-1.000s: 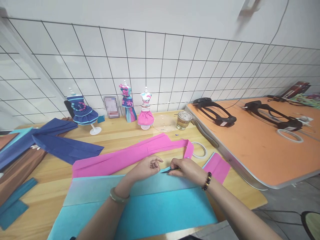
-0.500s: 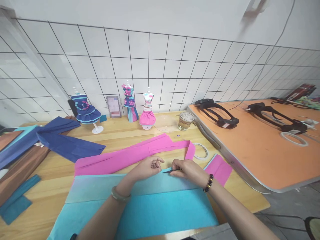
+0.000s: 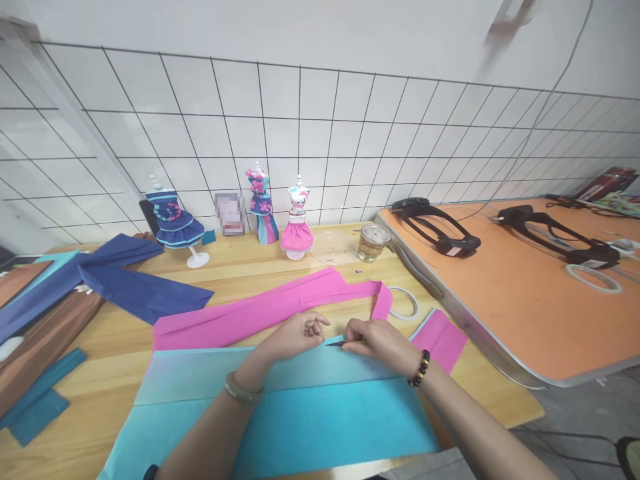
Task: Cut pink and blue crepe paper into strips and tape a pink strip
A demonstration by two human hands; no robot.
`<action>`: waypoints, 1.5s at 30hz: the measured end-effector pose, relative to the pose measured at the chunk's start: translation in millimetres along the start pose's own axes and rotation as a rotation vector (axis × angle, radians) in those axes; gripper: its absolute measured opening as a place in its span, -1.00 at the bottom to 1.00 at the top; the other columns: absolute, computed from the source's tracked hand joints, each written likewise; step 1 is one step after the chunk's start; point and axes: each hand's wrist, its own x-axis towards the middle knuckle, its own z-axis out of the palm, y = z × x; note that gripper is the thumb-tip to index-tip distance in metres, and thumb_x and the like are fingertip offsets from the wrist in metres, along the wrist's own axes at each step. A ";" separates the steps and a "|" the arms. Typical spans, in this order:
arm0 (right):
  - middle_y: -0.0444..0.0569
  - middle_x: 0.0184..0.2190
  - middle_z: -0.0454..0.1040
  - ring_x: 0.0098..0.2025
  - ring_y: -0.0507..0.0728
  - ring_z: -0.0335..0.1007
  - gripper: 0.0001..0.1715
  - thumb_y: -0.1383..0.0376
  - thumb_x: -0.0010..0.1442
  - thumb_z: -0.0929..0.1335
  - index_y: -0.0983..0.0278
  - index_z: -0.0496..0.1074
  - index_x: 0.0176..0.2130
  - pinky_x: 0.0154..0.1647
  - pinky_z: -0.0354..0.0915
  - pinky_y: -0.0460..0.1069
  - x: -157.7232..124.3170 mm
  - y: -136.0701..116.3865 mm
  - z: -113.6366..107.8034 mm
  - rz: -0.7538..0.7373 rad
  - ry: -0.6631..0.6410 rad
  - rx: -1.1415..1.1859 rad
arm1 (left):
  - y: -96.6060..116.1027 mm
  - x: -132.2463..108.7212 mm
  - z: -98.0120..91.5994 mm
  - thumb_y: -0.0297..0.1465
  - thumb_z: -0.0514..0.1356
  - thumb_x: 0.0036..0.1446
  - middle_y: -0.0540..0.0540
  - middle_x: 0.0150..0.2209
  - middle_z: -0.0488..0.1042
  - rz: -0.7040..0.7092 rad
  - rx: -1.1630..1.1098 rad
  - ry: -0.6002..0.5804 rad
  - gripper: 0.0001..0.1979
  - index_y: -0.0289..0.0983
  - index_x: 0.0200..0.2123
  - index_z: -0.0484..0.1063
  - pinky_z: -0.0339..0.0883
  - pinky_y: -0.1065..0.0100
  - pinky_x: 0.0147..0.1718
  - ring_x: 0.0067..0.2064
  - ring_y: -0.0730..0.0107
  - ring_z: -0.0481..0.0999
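Note:
A large turquoise paper sheet (image 3: 310, 413) lies on the wooden table (image 3: 250, 267) in front of me, with a long pink paper strip (image 3: 260, 310) lying behind it. My left hand (image 3: 295, 332) rests on the sheet's far edge, fingers curled and pinched on the paper. Just to its right, my right hand (image 3: 377, 340) is closed on a thin dark pointed tool (image 3: 336, 343), whose tip lies on the paper between the two hands.
Three small dress mannequins (image 3: 173, 223) (image 3: 261, 207) (image 3: 297, 223) stand at the back by the tiled wall. Navy paper (image 3: 125, 280) and brown sheets lie left. A glass jar (image 3: 371, 241) and tape ring (image 3: 404, 302) sit right. An orange table (image 3: 525, 287) holds black headsets (image 3: 440, 230).
Both hands have stayed in place on the paper. Only the view has shifted slightly.

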 end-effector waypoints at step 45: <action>-0.12 -0.48 0.45 -0.42 0.07 0.35 -0.72 0.05 0.15 0.28 0.22 0.32 -0.32 -0.47 0.03 -0.12 16.5 -18.4 10.6 0.012 -0.004 -0.033 | 0.1 -6.9 -22.9 -0.35 0.17 -0.02 0.04 -0.44 0.35 -0.019 0.132 -0.075 -0.58 -0.29 -0.04 0.32 0.23 0.41 -0.36 -0.37 0.48 0.35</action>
